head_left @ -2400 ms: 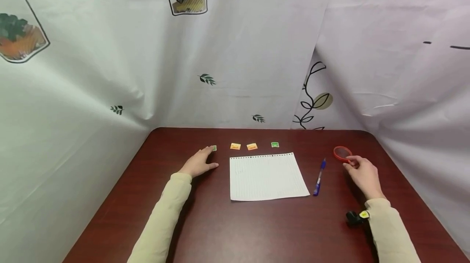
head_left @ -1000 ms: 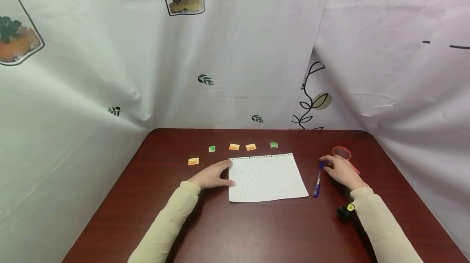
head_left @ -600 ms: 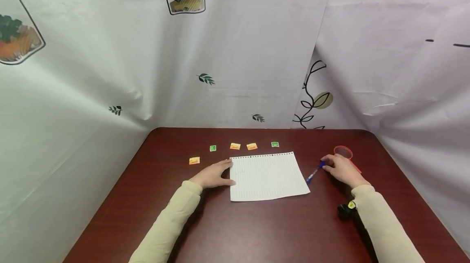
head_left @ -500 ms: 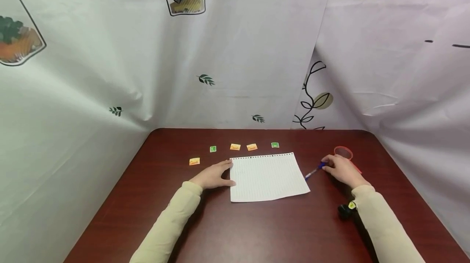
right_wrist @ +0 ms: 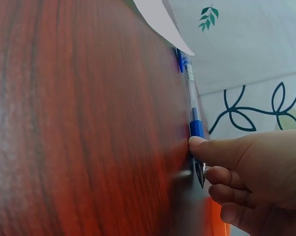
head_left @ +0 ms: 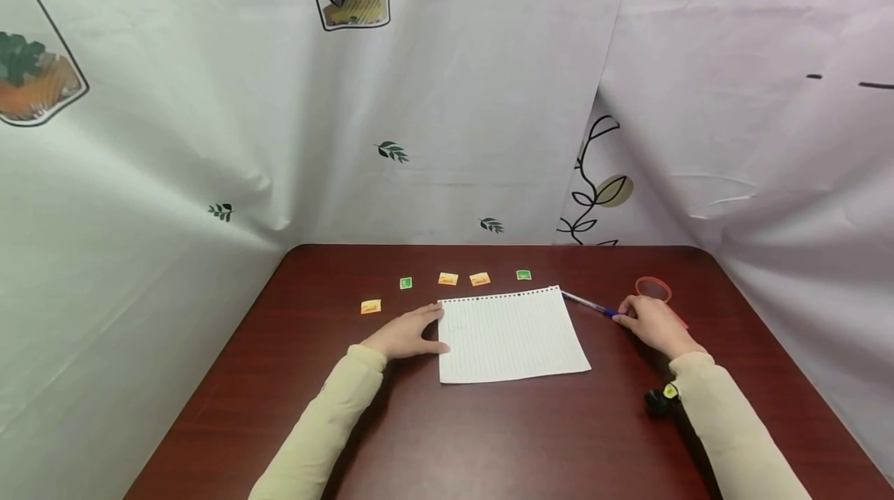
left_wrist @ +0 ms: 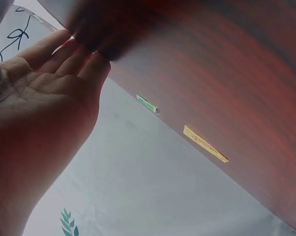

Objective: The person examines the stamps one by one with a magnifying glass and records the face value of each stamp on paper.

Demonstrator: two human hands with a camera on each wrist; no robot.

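Note:
A lined sheet of paper (head_left: 513, 337) lies mid-table, with holes along its far edge. My left hand (head_left: 405, 334) rests at its left edge, thumb on the sheet and fingers extended. Beyond the sheet's right edge, my right hand (head_left: 653, 324) pinches a blue ballpoint pen (head_left: 590, 303) by the grip near its writing tip. The pen's clip end reaches the sheet's far right corner; in the right wrist view that corner overlaps the pen (right_wrist: 192, 88). A red-rimmed magnifying glass (head_left: 653, 279) lies just behind my right hand, its handle partly hidden.
Two green stamp-like pieces, one at left (head_left: 406, 282) and one at right (head_left: 523, 275), lie beyond the paper. Between them are two yellow pieces (head_left: 448, 279); another yellow piece (head_left: 371, 307) lies left of my left hand. Patterned cloth (head_left: 447, 135) hangs behind the table.
My right hand left the magnifying glass and took the pen, whose clip end swung away toward the paper's far corner. My left hand moved from a green piece to the paper's left edge.

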